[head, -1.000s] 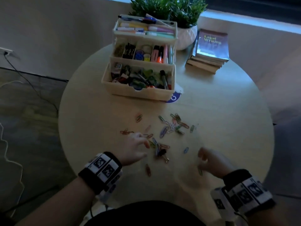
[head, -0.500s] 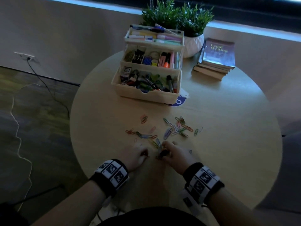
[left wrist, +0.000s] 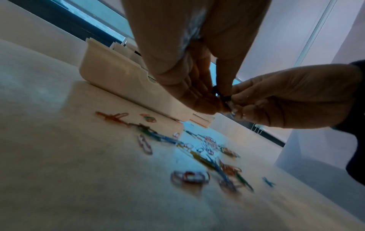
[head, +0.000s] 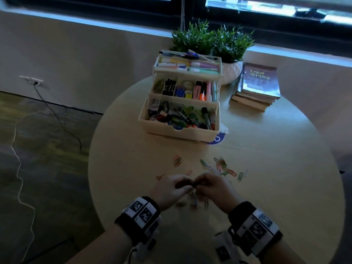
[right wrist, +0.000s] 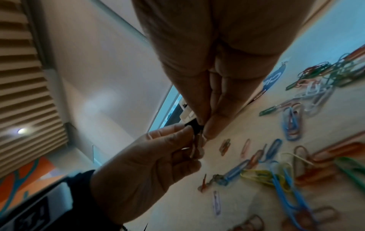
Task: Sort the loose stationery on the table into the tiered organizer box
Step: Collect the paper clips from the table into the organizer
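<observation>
Seen from above, a round wooden worktop (head: 266, 159). At left, the left hand (head: 167, 189) is raised just above it, fingers (left wrist: 199, 100) curled, pinching one side of a small black binder clip (right wrist: 194, 124). The right hand (head: 213, 187) meets it, fingers (right wrist: 212, 125) pinching the other side. Silvery wire handles seem to hang below the clip. Coloured paper clips (head: 222, 167) lie scattered beneath and to the right. The tiered organizer box (head: 181, 128) stands open further back. A binder clip is probably light, stiff and springy; best gripped by its black body. Similar clips sit in the middle tier.
</observation>
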